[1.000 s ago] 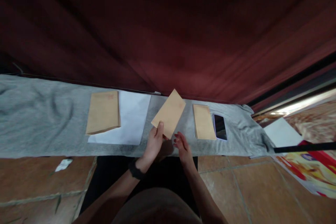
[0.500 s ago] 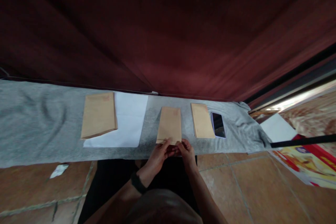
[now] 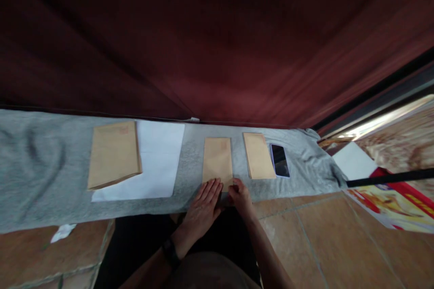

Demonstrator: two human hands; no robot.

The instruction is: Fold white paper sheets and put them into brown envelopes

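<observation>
A brown paper envelope (image 3: 217, 159) lies on the grey cloth right in front of me. My left hand (image 3: 205, 198) rests flat across its near left end, fingers stretched out together. At the near right corner, my right hand (image 3: 240, 194) has its fingers curled in, with thumb and fingertips pinching the envelope's edge. To the right lies a small stack of brown envelopes (image 3: 259, 156). A bigger stack of brown envelopes (image 3: 113, 156) sits at the left, partly over white paper (image 3: 159, 158).
A phone (image 3: 280, 160) lies beside the right-hand stack. Dark red fabric (image 3: 210, 54) hangs behind the grey cloth-covered surface (image 3: 54, 180). On the right a black bar (image 3: 389, 178) crosses in front of a colourful box (image 3: 396, 203). A white scrap (image 3: 63, 233) lies on the tiled floor.
My left hand has gone from pinching the envelope's near edge to lying flat on it. My right hand has stayed at the near right corner, its fingers now more curled. The view has shifted slightly.
</observation>
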